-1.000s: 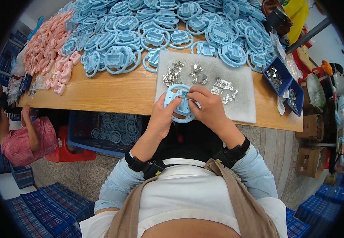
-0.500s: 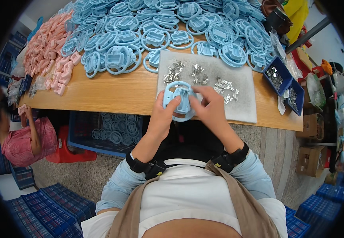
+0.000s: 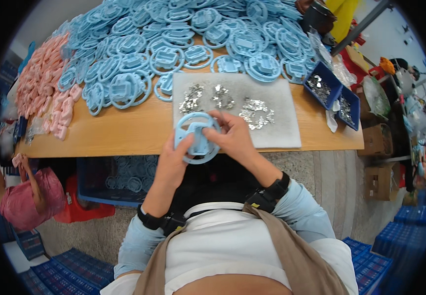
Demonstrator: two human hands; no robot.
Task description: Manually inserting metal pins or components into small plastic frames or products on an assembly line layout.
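Observation:
A light blue plastic toy steering wheel (image 3: 199, 146) with a boxy, hollow centre is held up at the table's front edge. My left hand (image 3: 171, 158) is closed on its left side, thumb over the rim. From the right, my right hand (image 3: 233, 137) reaches onto the wheel, its fingers bent and its thumb pressed at the central housing. Whatever small thing may be between those fingertips is hidden. Beyond the hands, a grey-white foam mat (image 3: 283, 118) bears loose piles of small shiny metal pieces (image 3: 256, 113).
A big heap of blue steering wheels (image 3: 173, 34) covers the table's back, with pink plastic parts (image 3: 43, 83) at left. Two blue bins (image 3: 322, 88) of metal pieces stand at right. A blue crate (image 3: 87, 179) of wheels sits under the table. A person in pink (image 3: 33, 196) works at left.
The view has shifted, so the table and mat appear farther left and lower. Both hands stay on the wheel; my right thumb and fingers have shifted slightly at its centre.

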